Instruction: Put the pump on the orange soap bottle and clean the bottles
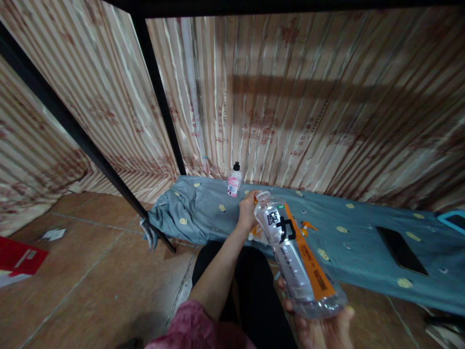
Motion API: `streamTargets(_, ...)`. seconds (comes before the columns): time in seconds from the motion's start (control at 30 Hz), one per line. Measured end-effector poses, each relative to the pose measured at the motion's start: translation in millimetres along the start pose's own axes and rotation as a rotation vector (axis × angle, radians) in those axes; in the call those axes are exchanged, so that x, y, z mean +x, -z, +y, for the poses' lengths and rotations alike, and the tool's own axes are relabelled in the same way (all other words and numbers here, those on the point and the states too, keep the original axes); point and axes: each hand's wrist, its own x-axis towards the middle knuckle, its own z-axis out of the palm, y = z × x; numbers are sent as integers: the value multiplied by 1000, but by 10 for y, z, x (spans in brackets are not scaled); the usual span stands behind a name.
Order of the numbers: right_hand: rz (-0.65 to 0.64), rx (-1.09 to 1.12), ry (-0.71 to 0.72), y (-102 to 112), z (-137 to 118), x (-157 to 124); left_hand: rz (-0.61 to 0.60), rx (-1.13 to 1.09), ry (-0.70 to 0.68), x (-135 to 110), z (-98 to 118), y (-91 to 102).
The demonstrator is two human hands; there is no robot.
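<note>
A clear plastic bottle (294,252) with an orange label and black characters lies tilted, its neck pointing away from me. My right hand (319,329) grips its base from below, at the bottom of the view. My left hand (248,212), on an arm with a pink sleeve, is closed right beside the bottle's neck. Small orange bits show at its fingers, and I cannot make out what they are. A small bottle (234,180) with a black cap and pink label stands upright just beyond my left hand on the blue cloth (203,213).
The blue cloth covers a low surface along a striped curtain (308,106). On it lie a black phone (399,249) and a teal-edged thing (452,219) at far right. Black frame posts (160,97) stand left. A red item (18,257) and white paper (54,234) lie on the brown floor.
</note>
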Motion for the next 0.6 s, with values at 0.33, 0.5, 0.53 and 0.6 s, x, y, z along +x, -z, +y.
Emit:
streamTargets(0.33, 8, 12, 1, -9, 7, -13, 8, -4, -34, -7, 21, 12)
streamTargets(0.5, 5, 7, 6, 2, 11, -11, 11, -8, -50, 1, 39, 14)
streamTargets(0.53, 6, 11, 5, 3, 13, -10, 12, -10, -45, 3, 42, 14)
streamTargets(0.6, 7, 16, 9, 0, 16, -7, 14, -14, -29, 5, 44, 12)
